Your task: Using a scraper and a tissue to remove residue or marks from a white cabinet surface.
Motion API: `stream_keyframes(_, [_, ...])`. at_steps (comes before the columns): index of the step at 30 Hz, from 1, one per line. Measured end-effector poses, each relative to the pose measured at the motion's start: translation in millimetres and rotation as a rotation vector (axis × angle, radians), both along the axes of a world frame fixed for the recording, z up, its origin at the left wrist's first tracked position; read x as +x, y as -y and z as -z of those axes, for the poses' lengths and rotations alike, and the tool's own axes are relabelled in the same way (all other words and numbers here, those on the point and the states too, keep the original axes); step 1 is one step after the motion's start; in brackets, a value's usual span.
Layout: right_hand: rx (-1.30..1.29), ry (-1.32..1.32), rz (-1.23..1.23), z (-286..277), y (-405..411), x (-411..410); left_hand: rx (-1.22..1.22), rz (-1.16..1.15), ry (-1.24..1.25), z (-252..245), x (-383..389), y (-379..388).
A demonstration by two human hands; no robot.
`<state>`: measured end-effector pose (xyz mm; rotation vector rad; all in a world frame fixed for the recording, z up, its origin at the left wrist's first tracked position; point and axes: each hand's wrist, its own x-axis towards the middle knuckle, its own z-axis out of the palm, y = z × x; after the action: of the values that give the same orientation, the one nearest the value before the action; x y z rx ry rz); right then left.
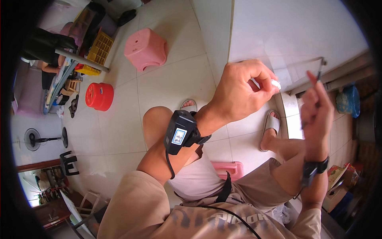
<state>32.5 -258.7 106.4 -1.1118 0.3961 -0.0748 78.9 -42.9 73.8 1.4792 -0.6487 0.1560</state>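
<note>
My left hand (241, 89), its back to the camera, pinches a small white, beaded-looking piece (276, 84) between thumb and fingertips. To its right, my right hand (316, 110) is raised and blurred, its fingers around a slim tool (320, 70) with a dark, ribbed-looking shaft and a small bent metal end. A faint thin line, perhaps thread, arcs near that end towards the left. The two hands are apart, in front of a pale panel or tabletop (292, 30). Blur hides the exact kind of tool.
Pink (146, 47) and red (100, 96) plastic stools stand on the tiled floor. At the upper left a person (49, 44) in dark clothing is at a table (61, 79), near a yellow crate (101, 49). A blue bag (348, 100) and a cardboard box (335, 198) are at the right.
</note>
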Motion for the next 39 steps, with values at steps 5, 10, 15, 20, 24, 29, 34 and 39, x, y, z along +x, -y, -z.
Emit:
stream_keyframes(5, [-0.037, -0.056, -0.199, -0.9, -35.6, -23.9, -0.004, -0.046, 0.044, 6.4, 2.9, 4.6])
stream_keyframes(10, [0.028, 0.038, -0.025, -10.2, 3.1, -3.1, 0.027, -0.091, 0.080, 6.2, 0.6, 6.7])
stream_keyframes(15, [0.033, -0.025, -0.154, 2.1, -27.8, -18.8, 0.022, -0.112, 0.104, 11.4, 2.6, 6.4])
stream_keyframes(20, [0.116, 0.120, -0.016, -6.3, 29.8, 6.6, 0.045, -0.121, 0.183, 8.7, 4.2, 11.9])
stream_keyframes(24, [0.104, -0.131, -0.142, 2.1, -34.3, -20.1, 0.043, -0.126, 0.154, 16.4, 3.6, 10.3])
stream_keyframes(29, [0.049, 0.110, -0.024, -9.4, 9.8, 2.7, -0.019, -0.082, 0.012, 5.2, -2.4, 9.4])
stream_keyframes(34, [0.132, -0.073, -0.053, 8.0, -12.8, -7.8, -0.106, -0.033, -0.140, 6.3, -6.5, 12.7])
stream_keyframes(39, [0.144, -0.045, -0.101, -5.8, -9.4, -9.4, -0.233, 0.054, -0.294, 0.6, -9.9, 12.3])
